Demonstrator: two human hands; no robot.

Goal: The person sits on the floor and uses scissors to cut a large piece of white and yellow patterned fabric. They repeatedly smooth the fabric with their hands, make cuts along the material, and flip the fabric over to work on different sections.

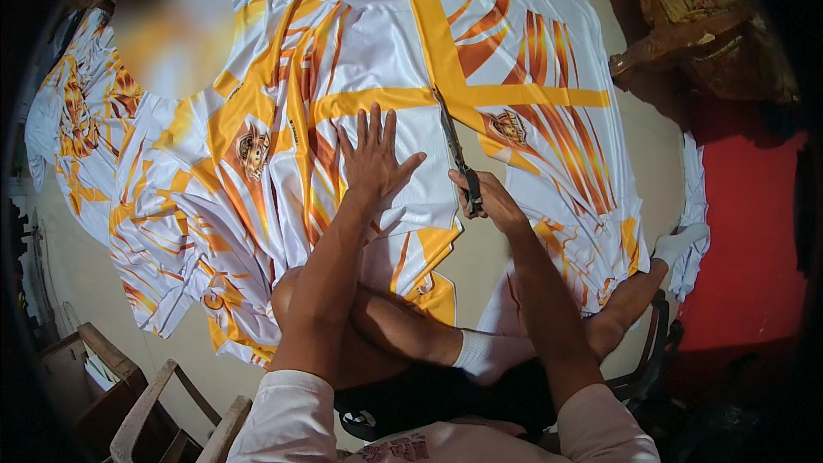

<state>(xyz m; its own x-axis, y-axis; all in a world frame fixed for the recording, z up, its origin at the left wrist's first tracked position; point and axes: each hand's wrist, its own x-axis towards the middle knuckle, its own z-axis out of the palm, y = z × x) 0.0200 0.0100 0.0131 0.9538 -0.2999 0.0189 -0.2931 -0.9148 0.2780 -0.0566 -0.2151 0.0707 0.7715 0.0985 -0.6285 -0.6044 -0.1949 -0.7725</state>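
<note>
My left hand (369, 159) lies spread on a white printed fabric (403, 189) with yellow and orange bands and flame patterns. My right hand (484, 197) grips dark-handled scissors (460, 159); their blades point away from me at the yellow band, along an edge between the fabric under my left hand and another printed piece (549, 154) to the right. That piece has a yellow cross band and an emblem. Rumpled fabric of the same design (197, 214) spreads to the left; part of the upper left is blurred.
My crossed legs in white socks (493, 351) rest below the fabric on a pale surface (630, 146). Wooden chair frames (159, 399) stand at lower left. At the right are a red surface (746, 206), a bunched white cloth (693, 176) and brown patterned, carved furniture (677, 9).
</note>
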